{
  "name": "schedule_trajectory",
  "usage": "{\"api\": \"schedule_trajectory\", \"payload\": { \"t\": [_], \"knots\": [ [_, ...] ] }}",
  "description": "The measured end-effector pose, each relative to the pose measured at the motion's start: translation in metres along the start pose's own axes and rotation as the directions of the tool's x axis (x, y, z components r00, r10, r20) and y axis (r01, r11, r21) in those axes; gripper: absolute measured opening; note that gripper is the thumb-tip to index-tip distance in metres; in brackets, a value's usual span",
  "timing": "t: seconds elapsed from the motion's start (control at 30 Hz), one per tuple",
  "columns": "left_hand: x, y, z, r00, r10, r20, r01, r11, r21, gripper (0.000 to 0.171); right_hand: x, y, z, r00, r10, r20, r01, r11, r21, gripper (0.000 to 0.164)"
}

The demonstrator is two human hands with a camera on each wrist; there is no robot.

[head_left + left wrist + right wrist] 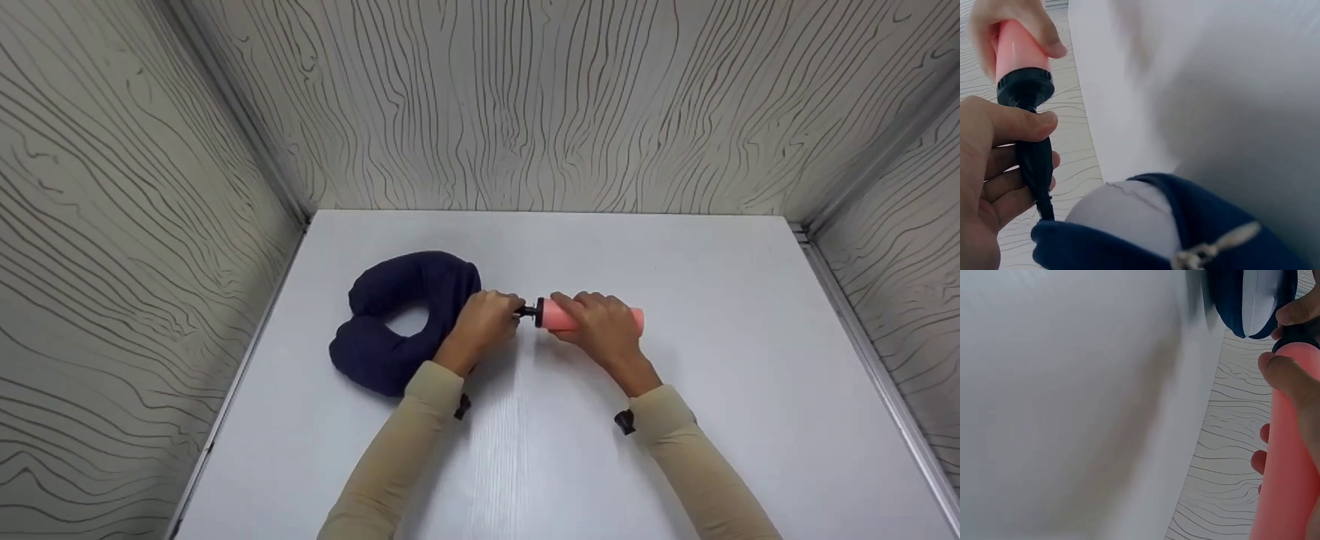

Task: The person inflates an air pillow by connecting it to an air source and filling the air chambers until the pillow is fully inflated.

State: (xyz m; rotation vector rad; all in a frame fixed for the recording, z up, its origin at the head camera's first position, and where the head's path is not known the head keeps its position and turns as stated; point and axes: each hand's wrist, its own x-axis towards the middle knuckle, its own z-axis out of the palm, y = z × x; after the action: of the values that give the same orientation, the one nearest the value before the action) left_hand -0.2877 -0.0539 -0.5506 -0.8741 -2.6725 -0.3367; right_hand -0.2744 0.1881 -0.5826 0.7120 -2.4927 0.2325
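Toward the white surface (735, 337)'s left edge lies a navy neck pillow (444, 300); beside it, left hand (484, 322) grips pump handle (1035, 166), right hand (604, 330) pink barrel (556, 317); crooked pulling might bend the shaft (529, 311).

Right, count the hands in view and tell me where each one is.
2: the right hand holds the pink pump; the left hand grips its black end piece, beside the navy neck pillow. None seems hidden.

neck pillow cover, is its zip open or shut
Open: the left wrist view shows the navy neck pillow cover parted near its zipper pull, the pale inner cushion exposed between its edges.
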Motion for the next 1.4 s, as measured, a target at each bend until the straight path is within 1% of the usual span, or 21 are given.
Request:
{"api": "schedule_trajectory", "payload": {
  "t": [0.13, 0.33, 0.4, 0.53, 0.63, 0.7, 0.77, 0.9, 1.03, 1.23, 1.4],
  "knots": [
    [0.001, -0.006, -0.004, 1.000, -0.002, -0.022, 0.001, 1.000, -0.012, 0.006, -0.002, 0.010, -0.006, 1.000, 0.014, 0.003, -0.014, 1.000, 0.018, 0.064],
    [-0.003, -0.013, -0.003, 1.000, 0.011, -0.004, -0.011, 0.999, -0.037, 0.005, -0.018, 0.030, -0.013, 1.000, 0.023, 0.007, -0.023, 0.999, 0.036, 0.065],
    [-0.004, -0.015, -0.003, 1.000, 0.009, -0.007, -0.009, 0.999, -0.039, 0.005, -0.024, 0.036, -0.015, 0.999, 0.037, 0.005, -0.038, 0.998, 0.046, 0.065],
    [-0.007, -0.015, -0.004, 1.000, -0.029, -0.006, 0.028, 0.999, -0.029, 0.006, -0.032, 0.043, -0.016, 0.997, 0.076, -0.010, -0.075, 0.996, 0.056, 0.065],
    [-0.008, -0.011, -0.004, 0.998, -0.061, 0.023, 0.061, 0.998, -0.015, 0.007, -0.031, 0.040, -0.013, 0.998, 0.067, -0.004, -0.067, 0.996, 0.057, 0.064],
    [-0.007, -0.006, -0.003, 0.997, -0.067, 0.041, 0.067, 0.998, 0.001, 0.007, -0.028, 0.034, -0.010, 0.999, 0.051, 0.004, -0.051, 0.997, 0.050, 0.062],
    [-0.005, -0.001, -0.001, 0.997, -0.060, 0.050, 0.058, 0.998, 0.026, 0.008, -0.023, 0.027, -0.007, 0.999, 0.041, 0.008, -0.041, 0.998, 0.037, 0.061],
    [-0.002, 0.008, 0.001, 0.998, -0.054, 0.043, 0.050, 0.996, 0.077, 0.007, -0.014, 0.012, -0.002, 0.999, 0.048, 0.002, -0.048, 0.999, 0.015, 0.060],
    [0.002, 0.013, 0.003, 0.998, -0.052, 0.042, 0.048, 0.995, 0.089, 0.006, -0.007, 0.002, 0.004, 0.999, 0.045, 0.002, -0.045, 0.999, 0.017, 0.058],
    [0.003, 0.011, 0.004, 0.998, -0.047, 0.052, 0.044, 0.997, 0.067, 0.004, -0.002, -0.004, 0.008, 0.999, 0.038, 0.006, -0.038, 0.999, 0.034, 0.056],
    [0.005, 0.003, 0.001, 0.998, -0.051, 0.030, 0.051, 0.999, 0.020, 0.007, -0.002, 0.003, 0.005, 0.999, 0.042, 0.000, -0.042, 0.998, 0.038, 0.059]
  ]
}}
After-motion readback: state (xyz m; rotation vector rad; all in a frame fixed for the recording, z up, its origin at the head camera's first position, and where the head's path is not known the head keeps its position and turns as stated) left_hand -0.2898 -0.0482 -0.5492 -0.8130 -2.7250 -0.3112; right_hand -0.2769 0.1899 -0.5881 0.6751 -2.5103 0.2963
